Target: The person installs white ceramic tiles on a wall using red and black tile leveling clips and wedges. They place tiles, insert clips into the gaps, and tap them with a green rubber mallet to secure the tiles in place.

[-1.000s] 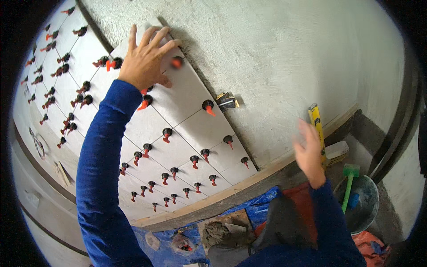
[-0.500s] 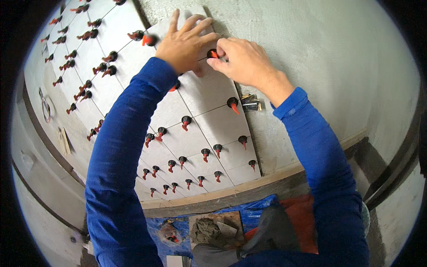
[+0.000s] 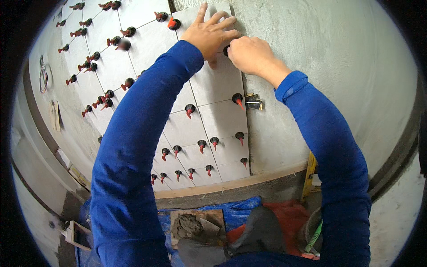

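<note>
White wall tiles (image 3: 182,127) cover the wall in a grid, with tile levelers, black round caps with red handles, set along the joints. My left hand (image 3: 209,34) lies with fingers spread on the upper tile at the right edge of the tiling. Beside it, the fingers of my right hand (image 3: 252,55) are closed on a tile leveler (image 3: 226,50) at that edge; its black cap shows only in part and its handle is hidden. Another tile leveler (image 3: 237,99) sits lower on the same edge, and one with a bright red handle (image 3: 174,24) is left of my left hand.
Bare plastered wall (image 3: 320,58) extends to the right. A wooden strip (image 3: 209,188) runs under the tiles. Below, a board (image 3: 218,216) carries grey mortar (image 3: 187,225) and a trowel (image 3: 209,227) over blue sheeting (image 3: 242,213). A yellow level (image 3: 310,175) leans at the right.
The view has shifted, so the tiles and hands appear elsewhere in the picture. My right hand has turned around the tile leveler, hiding its red handle. My left hand stays spread on the tile.
</note>
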